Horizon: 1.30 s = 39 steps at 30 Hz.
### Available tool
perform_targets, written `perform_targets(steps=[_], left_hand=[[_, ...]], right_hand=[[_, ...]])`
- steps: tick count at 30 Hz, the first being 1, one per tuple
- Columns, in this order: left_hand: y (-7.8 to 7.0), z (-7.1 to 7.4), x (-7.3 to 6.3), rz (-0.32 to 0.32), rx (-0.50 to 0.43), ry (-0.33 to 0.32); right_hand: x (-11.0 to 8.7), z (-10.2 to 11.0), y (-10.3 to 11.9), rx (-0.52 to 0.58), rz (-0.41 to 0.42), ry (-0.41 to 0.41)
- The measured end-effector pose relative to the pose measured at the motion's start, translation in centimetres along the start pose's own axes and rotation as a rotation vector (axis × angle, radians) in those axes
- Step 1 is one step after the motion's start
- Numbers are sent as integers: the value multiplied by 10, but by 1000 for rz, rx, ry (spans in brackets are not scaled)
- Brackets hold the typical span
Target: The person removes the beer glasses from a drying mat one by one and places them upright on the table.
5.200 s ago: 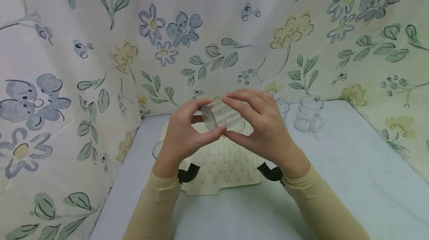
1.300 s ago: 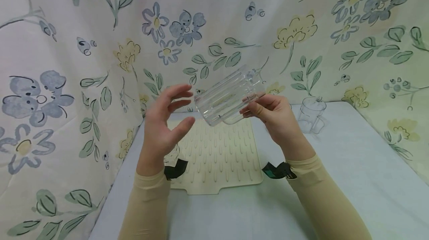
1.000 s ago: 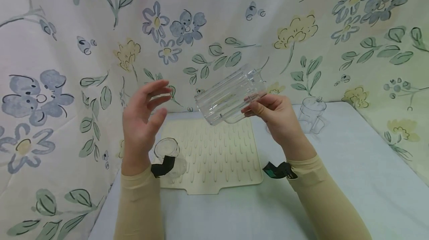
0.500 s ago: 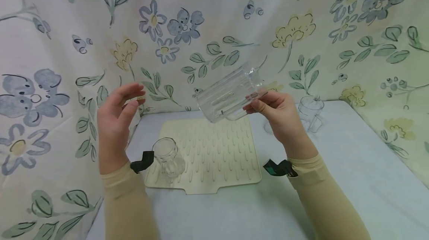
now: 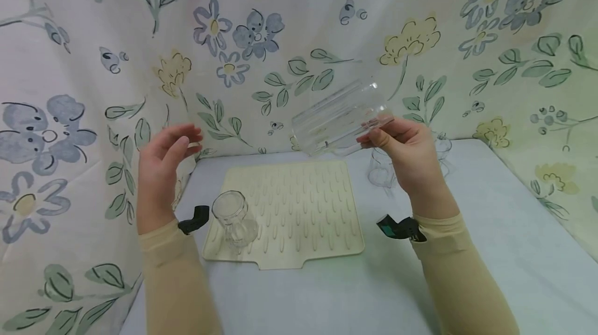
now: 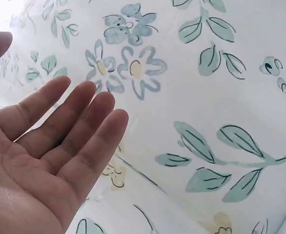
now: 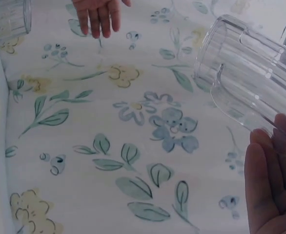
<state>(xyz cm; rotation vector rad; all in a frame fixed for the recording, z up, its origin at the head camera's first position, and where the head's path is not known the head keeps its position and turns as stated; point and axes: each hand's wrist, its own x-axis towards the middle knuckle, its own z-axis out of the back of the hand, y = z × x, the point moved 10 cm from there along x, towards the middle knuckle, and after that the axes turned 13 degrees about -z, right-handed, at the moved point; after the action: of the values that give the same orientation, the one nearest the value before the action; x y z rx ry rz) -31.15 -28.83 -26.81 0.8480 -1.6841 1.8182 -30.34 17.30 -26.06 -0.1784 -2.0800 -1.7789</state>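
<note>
My right hand (image 5: pixel 411 163) holds a clear, ribbed mug (image 5: pixel 338 119) up in the air, tilted, with thumb and fingers pinching it at its right end beside the handle. In the right wrist view, the mug (image 7: pixel 257 63) slants across the upper right and the handle curves along its underside to the fingertips. My left hand (image 5: pixel 163 171) is raised at the left, palm inward, touching nothing. Its fingers (image 6: pixel 87 146) are relaxed and slightly bent in the left wrist view. Another clear mug (image 5: pixel 230 209) stands on the left part of a cream drying mat (image 5: pixel 299 210).
Two more clear mugs stand at the back right of the white table (image 5: pixel 504 220): one (image 5: pixel 380 171) left of my right hand, another (image 5: pixel 443 147) partly behind it. A flower-patterned curtain (image 5: pixel 299 28) hangs behind the table and along its left side.
Earlier both hands were on the mug. My left hand has let go and moved left, uncovering the mug on the mat. My right hand has lifted the held mug slightly up and rightward.
</note>
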Motion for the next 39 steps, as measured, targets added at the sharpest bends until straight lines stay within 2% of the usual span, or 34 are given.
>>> perform_targets(steps=[9,18,23,28,34,39], left_hand=[[34,17,-5,111,79,18],[77,28,-14,250,53,19],[100,32,-20,315,145,70],[129,36,-33,425,238,151],[168,43,-51,531,247,174],[196,43,-69,642,231,196]], right_hand=[[-3,24,15,19,33,-107],[-15,50,35,56,86,-187],[-19,61,43,60,109,-209],[-22,67,49,50,137,-227],[-24,67,53,88,173,-236],[-24,65,56,75,177,-240]])
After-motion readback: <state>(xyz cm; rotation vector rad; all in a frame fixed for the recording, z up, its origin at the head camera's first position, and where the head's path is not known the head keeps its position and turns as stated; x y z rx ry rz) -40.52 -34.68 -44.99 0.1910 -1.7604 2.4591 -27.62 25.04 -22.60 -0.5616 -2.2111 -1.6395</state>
